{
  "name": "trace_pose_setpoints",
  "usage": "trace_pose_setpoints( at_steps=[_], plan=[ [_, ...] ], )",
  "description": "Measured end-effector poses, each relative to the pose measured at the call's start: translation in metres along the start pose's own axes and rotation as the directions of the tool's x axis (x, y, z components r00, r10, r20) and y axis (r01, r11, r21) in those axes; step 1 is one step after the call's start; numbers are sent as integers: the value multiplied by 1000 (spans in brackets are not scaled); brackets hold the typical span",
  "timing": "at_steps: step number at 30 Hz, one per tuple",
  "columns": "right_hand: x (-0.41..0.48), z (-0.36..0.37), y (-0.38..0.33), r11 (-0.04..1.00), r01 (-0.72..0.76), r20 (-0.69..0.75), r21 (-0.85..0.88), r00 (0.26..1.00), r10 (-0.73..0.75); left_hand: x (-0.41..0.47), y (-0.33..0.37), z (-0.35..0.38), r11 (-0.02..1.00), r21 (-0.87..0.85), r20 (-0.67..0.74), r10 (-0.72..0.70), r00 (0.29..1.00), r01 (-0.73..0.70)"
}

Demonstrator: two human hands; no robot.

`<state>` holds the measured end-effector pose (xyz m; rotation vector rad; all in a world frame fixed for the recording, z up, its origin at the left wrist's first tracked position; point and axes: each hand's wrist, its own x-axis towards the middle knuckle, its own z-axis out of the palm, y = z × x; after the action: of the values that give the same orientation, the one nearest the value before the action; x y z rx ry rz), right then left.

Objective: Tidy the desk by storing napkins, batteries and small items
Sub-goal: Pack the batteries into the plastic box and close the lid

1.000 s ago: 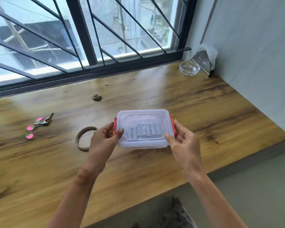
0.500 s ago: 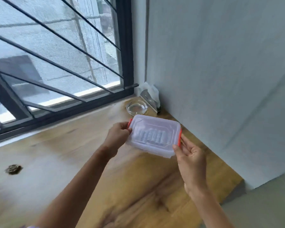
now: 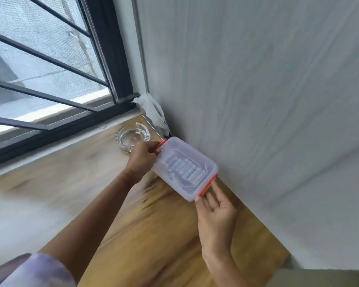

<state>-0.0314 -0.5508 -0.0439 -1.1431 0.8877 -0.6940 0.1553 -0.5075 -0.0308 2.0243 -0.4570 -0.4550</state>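
Two hands (image 3: 217, 212), translucent rectangular box (image 3: 184, 168)

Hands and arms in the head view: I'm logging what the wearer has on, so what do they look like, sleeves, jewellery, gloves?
Both hands, left and right, are bare: no gloves, and no rings or watch that show. Both forearms are uncovered. The left arm has a short sleeve at the bottom edge, in a pale lilac and grey mottled fabric. No sleeve shows on the right arm within the frame.
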Motion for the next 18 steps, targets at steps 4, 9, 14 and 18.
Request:
trace_pose_setpoints(
  at_steps=[4,9,14,18],
  plan=[
    [0,0,11,1000,4,-71,-18,997,-5,11,-8,4,998,-40,-17,51,999,-52],
    [6,3,18,1000,19,-109,2,994,-19,21,-9,9,995,-87,-23,37,999,-39],
    [12,5,24,1000,24,-134,9,991,-23,30,0,18,987,-162,-73,-12,997,1],
    [14,4,28,998,54,-123,-33,991,-58,34,3,22,977,-208,-94,-64,993,43]
  ],
)
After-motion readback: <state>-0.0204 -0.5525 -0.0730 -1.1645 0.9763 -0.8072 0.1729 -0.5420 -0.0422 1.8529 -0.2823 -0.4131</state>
